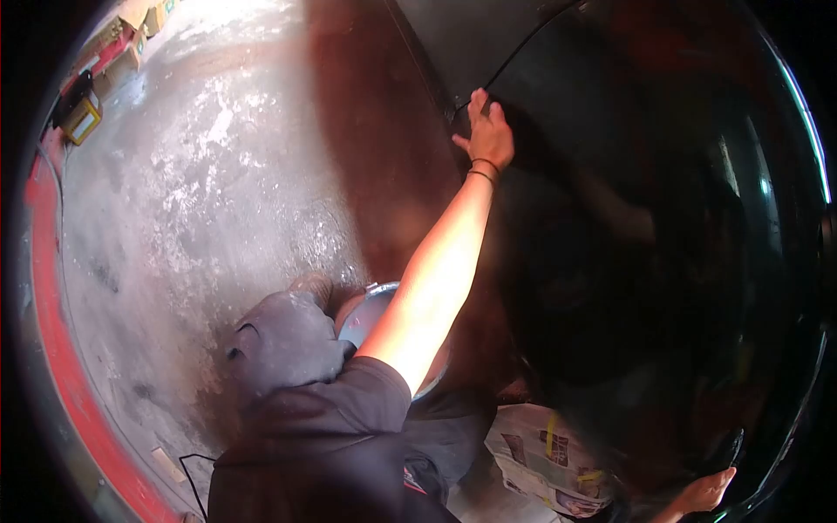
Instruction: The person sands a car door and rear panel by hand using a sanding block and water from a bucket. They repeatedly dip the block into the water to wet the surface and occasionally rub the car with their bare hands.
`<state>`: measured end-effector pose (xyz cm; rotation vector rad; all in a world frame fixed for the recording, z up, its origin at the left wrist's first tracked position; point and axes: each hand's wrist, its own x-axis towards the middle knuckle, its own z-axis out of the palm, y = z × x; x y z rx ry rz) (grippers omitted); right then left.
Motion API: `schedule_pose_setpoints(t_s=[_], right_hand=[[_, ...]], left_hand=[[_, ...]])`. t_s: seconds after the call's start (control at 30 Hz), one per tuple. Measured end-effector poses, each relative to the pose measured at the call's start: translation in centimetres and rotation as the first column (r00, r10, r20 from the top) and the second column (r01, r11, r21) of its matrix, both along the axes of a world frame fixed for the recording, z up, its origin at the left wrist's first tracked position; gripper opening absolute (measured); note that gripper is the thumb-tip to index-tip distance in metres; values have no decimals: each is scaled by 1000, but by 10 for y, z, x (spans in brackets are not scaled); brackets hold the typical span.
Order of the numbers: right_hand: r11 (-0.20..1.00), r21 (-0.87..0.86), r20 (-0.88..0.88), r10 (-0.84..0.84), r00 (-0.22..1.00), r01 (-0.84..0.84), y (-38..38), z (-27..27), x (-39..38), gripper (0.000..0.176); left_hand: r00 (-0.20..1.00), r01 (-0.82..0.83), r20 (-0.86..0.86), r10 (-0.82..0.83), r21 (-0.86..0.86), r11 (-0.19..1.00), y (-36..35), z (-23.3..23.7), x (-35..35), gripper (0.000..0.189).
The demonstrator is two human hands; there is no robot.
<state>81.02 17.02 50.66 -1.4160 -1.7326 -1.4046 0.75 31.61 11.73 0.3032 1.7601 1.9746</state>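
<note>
My left hand (490,138) reaches far forward, its fingers spread and laid against the edge of a glossy black car panel (602,288), close to a panel seam. A dark band circles that wrist. At the lower right, my right hand (711,490) is by the lower part of the same panel, fingers closed together. A dark narrow shape (737,449) stands at its fingertips; I cannot tell what it is. Beneath my left forearm is a round bucket (370,315), partly hidden by the arm. Newspaper (545,458) with yellow tape strips covers something low beside the panel.
The worn concrete floor (200,192) stretches to the left, with a red-painted strip (57,305) along its edge. A yellow and black box (83,118) and several cardboard boxes (122,61) stand at the upper left. My grey-clad knee (288,340) is beside the bucket.
</note>
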Motion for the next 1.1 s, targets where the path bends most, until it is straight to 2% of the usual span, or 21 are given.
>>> schedule_pose_setpoints(t_s=[0.03, 0.13, 0.23, 0.27, 0.37, 0.43, 0.47, 0.57, 0.63, 0.7, 0.73, 0.77, 0.8, 0.83, 0.87, 0.9, 0.93, 0.97, 1.0, 1.03, 1.1], right_hand=[[1000, 2, -24, -26, 999, 26, -1, -2, -2, 53], [997, 16, -77, -70, 995, 71, 1, 3, -8, 53], [999, -12, -85, -48, 995, 47, 13, 4, -5, 53], [999, -20, -58, -27, 998, 26, 21, 4, -3, 53], [1000, -13, 6, 5, 1000, -5, 18, 9, 10, 52], [1000, -17, 14, -1, 1000, 1, -1, 6, 5, 53], [999, -31, -7, -13, 1000, 13, -12, -1, -28, 55], [997, -67, -65, 44, 997, -49, -29, -12, -91, 45], [971, 28, -244, 235, 941, -236, -41, -32, -150, 35], [891, 91, -171, 455, 874, -445, -54, -61, -193, 30], [916, 126, -70, 392, 917, -382, -69, -77, -228, 27], [814, 55, -264, 570, 778, -578, -78, -106, -239, 25], [690, -69, -481, 609, 630, -720, -93, -135, -262, 20], [526, -102, -710, 557, 432, -845, -107, -165, -284, 17], [403, -60, -874, 420, 243, -913, -121, -194, -307, 14], [332, -172, -891, 350, 290, -927, -139, -205, -335, 12], [151, -265, -939, 185, 290, -952, -147, -221, -349, 11], [-62, -314, -949, 15, 314, -947, -154, -233, -359, 10], [-217, -371, -928, 112, 355, -903, -154, -235, -370, 11], [-353, -430, -901, 217, 374, -831, -150, -233, -383, 13], [-501, -478, -860, 433, 269, -721, -151, -225, -411, 13]], left_hand=[[999, 7, 44, -5, -46, 999, 1, -1, 1, 67], [995, 82, -59, -85, -62, 995, 28, 23, 0, 72], [999, -40, 17, 38, 88, 995, 14, 65, 12, 73], [998, -33, -51, 35, 36, 999, 5, 61, 15, 71], [955, 159, -159, -249, -435, 886, 7, 0, 3, 69], [988, 94, 132, -77, -126, 988, -6, -29, -8, 64], [981, 45, 190, -36, -39, 998, -6, -49, -14, 61], [994, 86, 49, -99, 226, 970, 3, -138, -20, 59], [998, -58, -17, 60, 122, 991, -49, -127, 15, 60], [996, -85, 33, 85, 8, 996, -84, -133, 36, 59], [999, -30, -38, 25, -141, 990, -99, -136, 42, 58], [994, 3, -99, -33, -288, 958, -113, -136, 46, 57], [981, 18, -177, -79, -326, 945, -123, -136, 53, 55], [960, 28, -249, -128, -369, 929, -130, -137, 58, 54], [825, 131, -409, -390, -533, 836, -130, -155, 51, 52], [673, 204, -450, -587, -650, 732, -128, -162, 46, 50], [567, 317, -416, -711, -687, 654, -144, -124, 59, 49], [400, 369, -409, -820, -747, 553, -161, -87, 71, 48], [213, 427, -343, -915, -810, 403, -173, -55, 75, 48], [132, 379, -260, -957, -878, 291, -184, -26, 86, 47], [22, 281, -191, -981, -941, 190, -211, 32, 111, 48]])
